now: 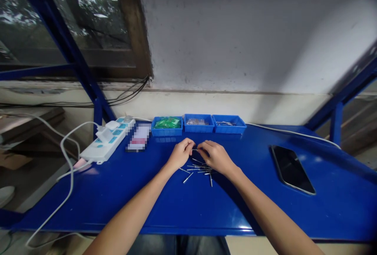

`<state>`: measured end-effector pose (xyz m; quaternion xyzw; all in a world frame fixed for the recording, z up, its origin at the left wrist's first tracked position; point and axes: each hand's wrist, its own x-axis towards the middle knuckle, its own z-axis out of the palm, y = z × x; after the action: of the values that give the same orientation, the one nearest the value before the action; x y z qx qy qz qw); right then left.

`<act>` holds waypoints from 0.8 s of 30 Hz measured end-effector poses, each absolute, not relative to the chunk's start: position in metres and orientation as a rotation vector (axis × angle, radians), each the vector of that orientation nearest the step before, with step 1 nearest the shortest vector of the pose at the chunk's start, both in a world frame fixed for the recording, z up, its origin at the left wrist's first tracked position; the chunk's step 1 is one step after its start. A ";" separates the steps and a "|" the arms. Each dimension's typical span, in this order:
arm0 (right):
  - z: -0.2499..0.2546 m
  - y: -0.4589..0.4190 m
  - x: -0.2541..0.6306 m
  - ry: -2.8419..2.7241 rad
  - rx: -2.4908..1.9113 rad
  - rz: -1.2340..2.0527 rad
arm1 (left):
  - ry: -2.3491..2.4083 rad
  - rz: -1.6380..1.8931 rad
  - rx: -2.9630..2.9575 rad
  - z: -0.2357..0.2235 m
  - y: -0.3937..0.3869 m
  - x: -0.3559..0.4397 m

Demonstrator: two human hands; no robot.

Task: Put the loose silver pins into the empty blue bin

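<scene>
My left hand (pixel 181 153) and my right hand (pixel 215 155) meet over the middle of the blue table. Between their fingertips runs a thin silver blind rivet (pixel 194 150), pinched at either end. Just below the hands lies a loose pile of similar blind rivets (pixel 200 167), pointing in various directions. A few of them, such as one rivet (pixel 187 177) at the near left, lie apart from the pile. My right hand covers part of the pile.
Along the back stand three blue bins: one with green packets (pixel 167 132), one with clear pieces (pixel 199 128), one with metal pins (pixel 229 129). A white power strip (pixel 107 141) with cables is at left, beside a blurred-out item (pixel 138 137). A black phone (pixel 292 170) lies right.
</scene>
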<state>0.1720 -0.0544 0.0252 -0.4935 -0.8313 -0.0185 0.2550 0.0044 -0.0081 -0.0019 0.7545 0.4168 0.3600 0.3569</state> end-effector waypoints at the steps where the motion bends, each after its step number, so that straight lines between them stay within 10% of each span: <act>1: 0.026 -0.054 0.173 -2.274 -1.329 -0.059 | 1.069 0.948 1.926 -0.002 -0.008 0.005; 24: 0.048 -0.058 0.209 -1.599 -1.313 -0.235 | 1.197 0.820 2.025 0.006 -0.008 0.016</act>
<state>0.2086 -0.0576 0.0482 -0.5443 -0.6628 -0.0973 0.5050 0.0158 -0.0083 0.0062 0.7703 0.4554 0.3119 0.3194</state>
